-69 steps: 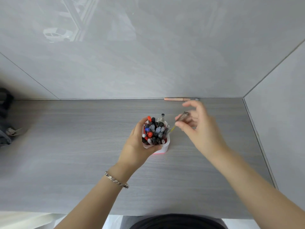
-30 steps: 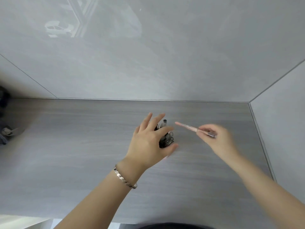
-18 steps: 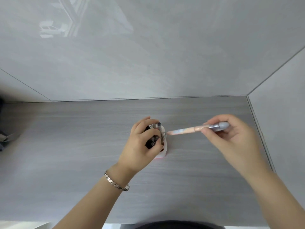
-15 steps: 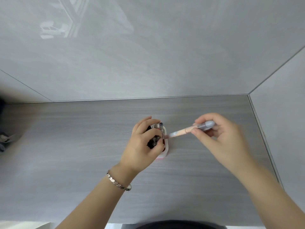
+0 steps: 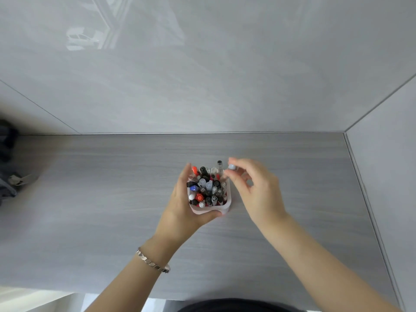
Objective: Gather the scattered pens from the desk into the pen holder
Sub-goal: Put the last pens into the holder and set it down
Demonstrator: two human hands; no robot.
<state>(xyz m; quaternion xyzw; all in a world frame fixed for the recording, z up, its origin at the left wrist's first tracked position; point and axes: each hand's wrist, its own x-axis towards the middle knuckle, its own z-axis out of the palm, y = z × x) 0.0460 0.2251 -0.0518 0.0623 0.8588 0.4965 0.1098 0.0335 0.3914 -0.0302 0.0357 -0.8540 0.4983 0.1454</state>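
Note:
A white pen holder (image 5: 210,210) stands on the grey desk (image 5: 108,199), packed with several pens (image 5: 206,188) with black, red, blue and clear caps. My left hand (image 5: 180,212) wraps around its left and near sides. My right hand (image 5: 258,194) hovers at the holder's far right corner. Its thumb and forefinger pinch a pen with a pale lilac cap (image 5: 231,167), which stands upright at the holder's rim. The pen's lower part is hidden among the other pens and behind my fingers.
A dark bag or cloth (image 5: 7,176) lies at the desk's far left edge. Grey walls close the desk at the back and on the right (image 5: 382,176). A silver bracelet (image 5: 153,262) sits on my left wrist.
My right hand has swung the pink pen from level to upright and brought it down at the holder's corner. My left hand has slid off the pen tops to grip the holder's side.

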